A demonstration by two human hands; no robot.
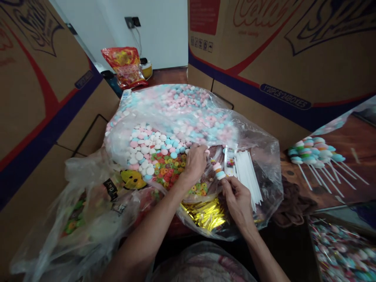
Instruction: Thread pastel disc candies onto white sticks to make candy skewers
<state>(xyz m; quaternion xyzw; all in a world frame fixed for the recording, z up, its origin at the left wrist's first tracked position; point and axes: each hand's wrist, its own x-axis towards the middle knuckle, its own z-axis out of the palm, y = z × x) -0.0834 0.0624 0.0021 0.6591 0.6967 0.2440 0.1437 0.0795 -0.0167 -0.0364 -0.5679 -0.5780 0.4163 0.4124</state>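
My right hand pinches a candy skewer, a stick threaded with pink, orange, blue and white pieces and tilted up to the left. My left hand reaches into the candy pile with its fingers curled together; whatever they hold is hidden. Around it lie white, pink and blue round candies and, closer to me, red, green and yellow ring gummies. White sticks lie in a bundle right of the skewer. Gold twist ties sit below, between my forearms.
Cardboard boxes stand behind and to the left. Clear plastic surrounds the candies. Finished candy skewers lie at right, above a box of wrapped candies. A red candy bag stands at the back; another plastic bag lies left.
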